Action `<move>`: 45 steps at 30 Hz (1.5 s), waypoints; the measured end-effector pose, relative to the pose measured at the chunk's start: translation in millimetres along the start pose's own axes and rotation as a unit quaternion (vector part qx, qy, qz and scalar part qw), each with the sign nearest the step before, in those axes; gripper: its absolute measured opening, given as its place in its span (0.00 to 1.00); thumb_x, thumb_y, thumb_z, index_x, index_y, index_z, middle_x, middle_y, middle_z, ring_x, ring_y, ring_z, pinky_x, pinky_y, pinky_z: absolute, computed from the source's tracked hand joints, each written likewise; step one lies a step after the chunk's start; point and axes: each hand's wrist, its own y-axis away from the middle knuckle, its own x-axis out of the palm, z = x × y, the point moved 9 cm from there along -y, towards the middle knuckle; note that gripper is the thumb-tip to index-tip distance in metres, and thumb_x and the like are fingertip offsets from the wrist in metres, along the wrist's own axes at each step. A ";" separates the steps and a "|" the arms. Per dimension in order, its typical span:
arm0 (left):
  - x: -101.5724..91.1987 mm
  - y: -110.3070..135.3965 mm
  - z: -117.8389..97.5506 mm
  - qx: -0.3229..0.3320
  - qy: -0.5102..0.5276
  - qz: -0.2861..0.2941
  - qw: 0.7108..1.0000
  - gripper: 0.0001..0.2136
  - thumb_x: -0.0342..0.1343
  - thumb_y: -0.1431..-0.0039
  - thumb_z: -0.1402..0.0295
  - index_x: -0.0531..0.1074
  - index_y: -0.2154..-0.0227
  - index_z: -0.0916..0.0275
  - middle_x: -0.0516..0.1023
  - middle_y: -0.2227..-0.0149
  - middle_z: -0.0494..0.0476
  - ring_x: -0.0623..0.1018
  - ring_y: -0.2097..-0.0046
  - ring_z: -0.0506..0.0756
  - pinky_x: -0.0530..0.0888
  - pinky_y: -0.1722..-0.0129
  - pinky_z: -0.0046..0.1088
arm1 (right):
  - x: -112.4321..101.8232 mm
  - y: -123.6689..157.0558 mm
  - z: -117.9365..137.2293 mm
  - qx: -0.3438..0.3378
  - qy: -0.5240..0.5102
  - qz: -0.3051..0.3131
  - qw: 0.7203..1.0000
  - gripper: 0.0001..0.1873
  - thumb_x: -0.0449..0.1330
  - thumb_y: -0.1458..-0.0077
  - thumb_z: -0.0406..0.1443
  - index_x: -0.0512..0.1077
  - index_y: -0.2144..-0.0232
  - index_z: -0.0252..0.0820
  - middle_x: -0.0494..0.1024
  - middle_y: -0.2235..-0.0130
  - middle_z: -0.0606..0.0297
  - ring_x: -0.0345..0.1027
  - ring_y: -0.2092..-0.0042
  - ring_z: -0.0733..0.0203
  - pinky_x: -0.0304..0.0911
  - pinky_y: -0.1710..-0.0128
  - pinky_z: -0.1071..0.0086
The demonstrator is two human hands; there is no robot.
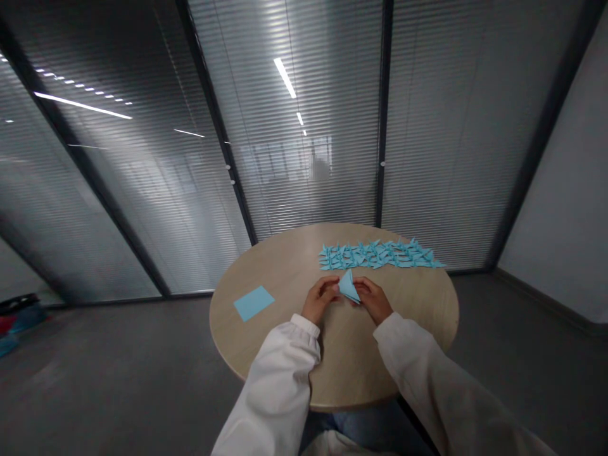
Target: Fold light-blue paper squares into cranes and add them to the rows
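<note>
My left hand [320, 299] and my right hand [373, 300] hold a folded triangle of light blue origami paper [349, 286] between them, pinching it at its lower corners above the middle of the table. Its tip points away from me. A flat square sheet of the same blue paper [254, 303] lies to the left of my left hand. Beyond my hands, a long band of several blue origami cranes [380, 255] sits packed together along the far side of the round wood-toned table [342, 367].
Glass partitions with blinds [304, 158] stand behind the table, and a dark floor [118, 361] surrounds it. A heap of coloured items [19, 320] sits on the floor at the far left. White sleeves cover both my forearms.
</note>
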 end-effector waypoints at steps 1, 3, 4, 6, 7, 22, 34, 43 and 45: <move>0.4 1.0 -4.1 0.015 -0.021 -0.002 1.000 0.16 0.58 0.58 0.64 0.69 0.64 0.62 0.71 0.59 0.59 0.69 0.55 0.57 0.71 0.63 0.30 | -0.5 0.3 -1.3 0.013 -0.020 -0.005 1.000 0.16 0.59 0.62 0.39 0.67 0.67 0.41 0.74 0.68 0.64 0.67 0.70 0.61 0.63 0.76 0.71; 1.2 3.1 -11.1 0.042 -0.059 -0.008 0.997 0.16 0.59 0.59 0.67 0.69 0.64 0.61 0.70 0.58 0.58 0.68 0.53 0.57 0.70 0.61 0.30 | 0.2 1.7 -2.8 0.038 -0.050 -0.010 0.998 0.17 0.60 0.63 0.39 0.67 0.67 0.41 0.74 0.67 0.63 0.67 0.70 0.61 0.63 0.75 0.71; 2.0 4.0 -13.3 0.052 -0.072 -0.008 0.996 0.16 0.59 0.60 0.68 0.70 0.63 0.61 0.70 0.57 0.58 0.68 0.53 0.57 0.69 0.61 0.30 | 1.2 2.8 -3.0 0.050 -0.061 -0.011 0.997 0.18 0.60 0.64 0.40 0.67 0.66 0.41 0.74 0.67 0.63 0.67 0.70 0.61 0.64 0.75 0.70; 4.4 5.1 -15.4 0.066 -0.088 0.001 0.994 0.15 0.59 0.59 0.68 0.70 0.63 0.61 0.70 0.57 0.59 0.69 0.54 0.57 0.69 0.61 0.30 | 4.3 4.9 -2.6 0.069 -0.081 -0.006 0.994 0.17 0.61 0.64 0.40 0.68 0.67 0.41 0.74 0.68 0.64 0.67 0.70 0.61 0.64 0.74 0.70; 5.2 5.4 -16.1 0.074 -0.096 0.005 0.993 0.15 0.58 0.58 0.68 0.71 0.64 0.61 0.70 0.57 0.59 0.69 0.55 0.57 0.69 0.61 0.30 | 5.6 5.9 -2.1 0.076 -0.088 -0.005 0.993 0.17 0.61 0.64 0.40 0.68 0.67 0.41 0.74 0.68 0.64 0.67 0.70 0.62 0.64 0.74 0.70; -0.1 4.1 -17.3 0.101 -0.108 -0.006 0.989 0.07 0.57 0.56 0.68 0.75 0.71 0.61 0.72 0.60 0.60 0.71 0.57 0.55 0.69 0.60 0.30 | 14.7 10.2 5.3 0.068 -0.096 0.037 0.992 0.19 0.63 0.64 0.39 0.67 0.65 0.43 0.73 0.64 0.63 0.67 0.64 0.58 0.65 0.72 0.69; -9.8 0.3 -3.9 0.038 -0.118 -0.042 0.991 0.11 0.58 0.59 0.64 0.74 0.71 0.65 0.76 0.68 0.57 0.74 0.66 0.54 0.69 0.65 0.29 | 17.4 6.9 6.6 0.022 -0.092 0.063 0.993 0.17 0.65 0.65 0.40 0.70 0.69 0.42 0.75 0.67 0.65 0.68 0.64 0.59 0.62 0.63 0.68; -8.4 0.6 -7.1 0.036 -0.040 -0.044 0.998 0.21 0.60 0.61 0.69 0.66 0.60 0.64 0.76 0.73 0.53 0.75 0.71 0.51 0.70 0.68 0.26 | -4.0 2.9 19.9 -0.084 0.102 -0.026 0.991 0.11 0.63 0.63 0.42 0.73 0.76 0.40 0.73 0.64 0.63 0.65 0.60 0.58 0.58 0.56 0.65; -9.0 -0.4 -5.1 0.038 -0.026 -0.048 0.998 0.21 0.61 0.62 0.70 0.66 0.60 0.65 0.76 0.73 0.54 0.75 0.70 0.51 0.70 0.66 0.27 | -5.8 3.1 22.4 -0.102 0.118 -0.036 0.987 0.10 0.63 0.63 0.42 0.73 0.78 0.41 0.71 0.60 0.61 0.64 0.57 0.58 0.58 0.56 0.67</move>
